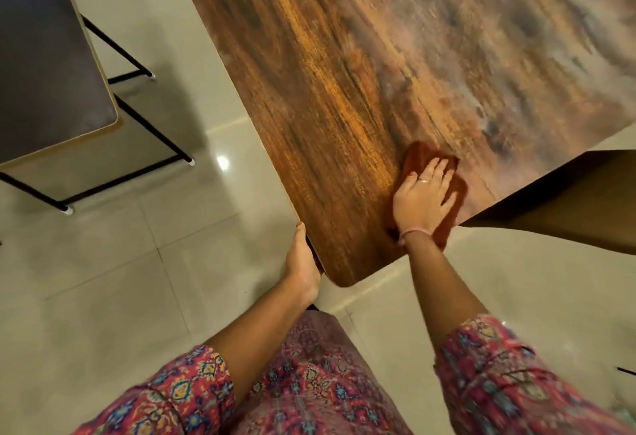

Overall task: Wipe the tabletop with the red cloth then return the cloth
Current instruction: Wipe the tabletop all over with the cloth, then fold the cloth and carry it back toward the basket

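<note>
Red cloth [418,154] is lying under my flat right hand [422,195] near the tabletop's [327,83] near edge; my left hand [303,264] is gripping its corner; wiping is underway, returning remains.

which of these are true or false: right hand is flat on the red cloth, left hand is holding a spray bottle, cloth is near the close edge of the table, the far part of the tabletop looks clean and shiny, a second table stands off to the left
1. The right hand lies flat on the red cloth. True.
2. The left hand holds a spray bottle. False: it grips the near edge of the wooden tabletop, by the corner.
3. The cloth lies near the close edge of the table. True.
4. The far part of the tabletop looks clean and shiny. False: it shows a pale, dusty-looking haze, while the near part shows clear wood grain.
5. A second table stands off to the left. True: it is dark-topped, on thin black legs.
</note>
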Demonstrator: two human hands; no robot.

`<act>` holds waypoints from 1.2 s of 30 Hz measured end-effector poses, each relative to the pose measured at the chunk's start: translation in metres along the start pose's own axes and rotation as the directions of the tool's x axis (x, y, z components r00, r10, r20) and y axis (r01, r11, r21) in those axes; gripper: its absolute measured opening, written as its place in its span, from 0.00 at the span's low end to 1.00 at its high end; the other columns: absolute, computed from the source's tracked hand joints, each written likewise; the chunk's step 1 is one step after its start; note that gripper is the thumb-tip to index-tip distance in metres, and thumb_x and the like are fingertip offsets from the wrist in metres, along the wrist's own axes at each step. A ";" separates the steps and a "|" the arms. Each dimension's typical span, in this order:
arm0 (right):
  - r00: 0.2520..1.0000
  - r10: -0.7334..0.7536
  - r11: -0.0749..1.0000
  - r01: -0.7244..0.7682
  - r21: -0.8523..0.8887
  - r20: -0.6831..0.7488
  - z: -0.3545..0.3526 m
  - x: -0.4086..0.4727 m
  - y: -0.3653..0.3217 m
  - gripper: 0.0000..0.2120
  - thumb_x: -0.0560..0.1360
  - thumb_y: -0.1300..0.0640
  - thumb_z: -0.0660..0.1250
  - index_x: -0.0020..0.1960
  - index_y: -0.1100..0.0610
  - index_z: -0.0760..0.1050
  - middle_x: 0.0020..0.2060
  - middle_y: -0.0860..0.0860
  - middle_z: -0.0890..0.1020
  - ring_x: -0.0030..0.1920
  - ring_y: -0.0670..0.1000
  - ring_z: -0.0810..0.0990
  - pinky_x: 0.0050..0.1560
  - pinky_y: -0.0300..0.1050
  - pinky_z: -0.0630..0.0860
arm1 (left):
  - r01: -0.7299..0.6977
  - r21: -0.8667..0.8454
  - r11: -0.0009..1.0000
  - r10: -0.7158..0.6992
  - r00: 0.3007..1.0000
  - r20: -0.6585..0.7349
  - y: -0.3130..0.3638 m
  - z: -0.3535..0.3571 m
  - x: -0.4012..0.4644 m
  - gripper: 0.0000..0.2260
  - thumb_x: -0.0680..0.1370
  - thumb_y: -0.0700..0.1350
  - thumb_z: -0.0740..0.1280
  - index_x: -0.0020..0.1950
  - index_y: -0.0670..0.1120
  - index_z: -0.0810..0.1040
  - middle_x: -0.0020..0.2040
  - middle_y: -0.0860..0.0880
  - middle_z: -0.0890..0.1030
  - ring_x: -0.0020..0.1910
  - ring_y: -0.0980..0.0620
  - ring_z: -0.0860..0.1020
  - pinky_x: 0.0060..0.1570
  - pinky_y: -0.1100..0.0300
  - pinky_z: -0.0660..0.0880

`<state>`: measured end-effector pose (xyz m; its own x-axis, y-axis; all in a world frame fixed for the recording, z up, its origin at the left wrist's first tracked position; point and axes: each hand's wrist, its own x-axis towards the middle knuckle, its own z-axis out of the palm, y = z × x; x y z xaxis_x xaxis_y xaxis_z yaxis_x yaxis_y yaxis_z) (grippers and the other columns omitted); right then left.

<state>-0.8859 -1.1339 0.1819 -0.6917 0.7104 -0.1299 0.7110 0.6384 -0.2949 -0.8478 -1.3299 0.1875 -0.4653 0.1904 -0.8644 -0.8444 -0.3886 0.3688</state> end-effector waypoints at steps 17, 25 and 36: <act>0.993 -0.120 0.992 0.120 0.028 -0.001 -0.016 0.000 0.061 0.25 0.82 0.49 0.49 0.78 0.49 0.54 0.77 0.46 0.55 0.77 0.49 0.50 0.71 0.71 0.42 | 0.082 -0.053 0.995 -0.080 0.996 0.033 -0.076 -0.005 -0.044 0.24 0.80 0.57 0.58 0.71 0.43 0.68 0.57 0.43 0.79 0.59 0.46 0.77 0.57 0.57 0.71; 0.949 -0.300 0.945 0.283 0.162 0.092 0.014 -0.159 0.025 0.26 0.81 0.49 0.51 0.78 0.49 0.53 0.78 0.45 0.52 0.78 0.47 0.46 0.66 0.62 0.61 | -0.025 -0.022 0.999 0.028 0.993 0.118 -0.099 -0.007 -0.047 0.24 0.77 0.64 0.59 0.63 0.48 0.76 0.59 0.46 0.81 0.60 0.48 0.78 0.62 0.51 0.73; 0.741 -0.613 0.705 0.356 0.613 0.275 -0.025 -0.162 0.124 0.26 0.79 0.51 0.63 0.75 0.50 0.62 0.77 0.46 0.54 0.76 0.46 0.48 0.75 0.51 0.51 | -0.157 0.237 0.959 0.075 0.943 0.323 -0.146 0.003 -0.075 0.23 0.74 0.56 0.64 0.68 0.52 0.71 0.60 0.50 0.80 0.60 0.52 0.78 0.62 0.53 0.72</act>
<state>-0.6829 -1.1625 0.1904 -0.9829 0.0535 -0.1760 0.1778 0.5216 -0.8345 -0.6907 -1.2853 0.1995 -0.5880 0.4419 -0.6775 -0.7993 -0.1887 0.5706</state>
